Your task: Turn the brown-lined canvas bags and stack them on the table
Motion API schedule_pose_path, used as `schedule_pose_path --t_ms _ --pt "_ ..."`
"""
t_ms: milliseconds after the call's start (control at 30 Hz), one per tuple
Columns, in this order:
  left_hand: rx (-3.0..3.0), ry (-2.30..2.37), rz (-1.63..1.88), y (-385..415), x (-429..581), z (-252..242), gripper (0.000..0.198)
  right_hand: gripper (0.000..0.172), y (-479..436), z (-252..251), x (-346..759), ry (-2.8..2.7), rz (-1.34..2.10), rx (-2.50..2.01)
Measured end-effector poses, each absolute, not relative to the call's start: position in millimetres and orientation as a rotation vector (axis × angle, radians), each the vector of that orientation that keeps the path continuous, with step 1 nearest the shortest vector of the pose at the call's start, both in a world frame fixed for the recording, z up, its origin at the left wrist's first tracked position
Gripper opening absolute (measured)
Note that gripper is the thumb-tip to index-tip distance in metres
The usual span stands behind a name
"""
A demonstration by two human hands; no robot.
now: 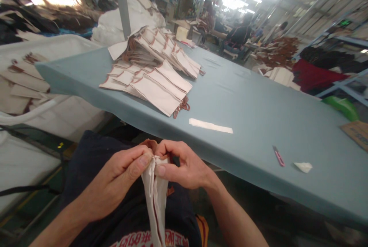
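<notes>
Over my lap hangs a cream fabric piece with brown trim [155,201], folded lengthwise, its top edge pinched between both hands. My left hand [120,174] is closed on the left side of that edge, thumb on top. On the right side, my right hand [184,164] grips the same edge between thumb and bent fingers. A bit of brown trim shows behind the fingertips. What lies inside the fold is hidden.
Beyond my hands is a blue-green table [244,124]. It bears stacked cream pieces [161,86], a white strip [211,125], a pink-handled cutter [278,156] and a white scrap [303,167]. A white bin [77,114] with similar pieces stands left. People sit farther back.
</notes>
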State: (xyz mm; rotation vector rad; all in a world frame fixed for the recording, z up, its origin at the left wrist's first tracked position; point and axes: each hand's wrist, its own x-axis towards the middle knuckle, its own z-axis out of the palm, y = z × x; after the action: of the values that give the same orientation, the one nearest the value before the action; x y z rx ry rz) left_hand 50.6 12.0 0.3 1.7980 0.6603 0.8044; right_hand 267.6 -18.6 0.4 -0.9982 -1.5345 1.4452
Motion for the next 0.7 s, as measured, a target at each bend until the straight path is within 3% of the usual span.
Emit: schedule_pose_path --t_ms 233,467,700 --pt "1.842 0.732 0.817 9.8 51.8 -0.5 0.049 0.047 -20.3 2.7 262.4 -1.504 1.425 -1.122" --pt "1.918 0.76 0.713 12.7 53.7 5.5 0.051 0.026 -23.9 7.6 259.2 -1.608 1.112 -1.2" --pt "1.887 0.716 0.683 15.8 47.2 7.6 0.049 0.029 -21.3 15.6 261.8 -1.573 1.309 -1.193"
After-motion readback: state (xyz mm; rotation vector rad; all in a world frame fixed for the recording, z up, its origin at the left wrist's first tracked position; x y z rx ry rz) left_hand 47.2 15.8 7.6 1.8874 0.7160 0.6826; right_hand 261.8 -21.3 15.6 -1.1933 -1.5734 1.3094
